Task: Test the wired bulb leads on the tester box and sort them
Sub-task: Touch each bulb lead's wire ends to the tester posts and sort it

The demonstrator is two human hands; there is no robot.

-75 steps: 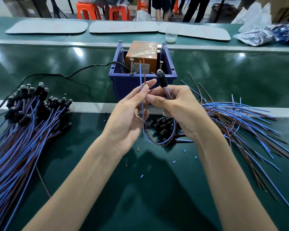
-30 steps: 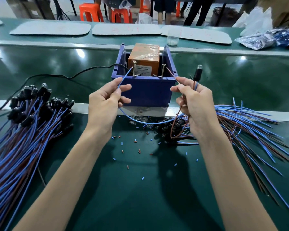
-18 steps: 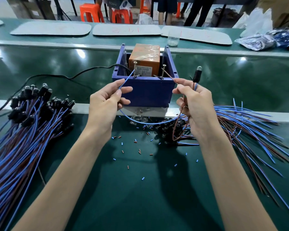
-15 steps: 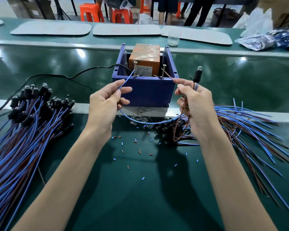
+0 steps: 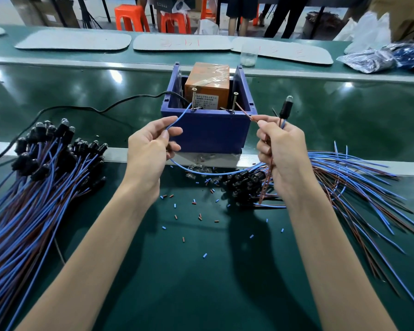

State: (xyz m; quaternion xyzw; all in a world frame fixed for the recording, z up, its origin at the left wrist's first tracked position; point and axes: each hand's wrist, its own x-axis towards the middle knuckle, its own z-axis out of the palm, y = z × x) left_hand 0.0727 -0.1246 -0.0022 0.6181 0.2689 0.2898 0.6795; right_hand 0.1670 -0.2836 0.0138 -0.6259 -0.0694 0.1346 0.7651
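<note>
pinching the blue lead, the left hand holds its tip against the left screw of the tester box; the right hand grips the brown lead at the right screw, with the bulb upright above its fingers.

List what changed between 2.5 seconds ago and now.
The hands parted: the left hand carried the blue lead left to the left screw, the right hand took the brown lead right to the right screw, holding the bulb upright. Both keep pinching their leads. The tester box, left pile and right pile stayed put.
</note>
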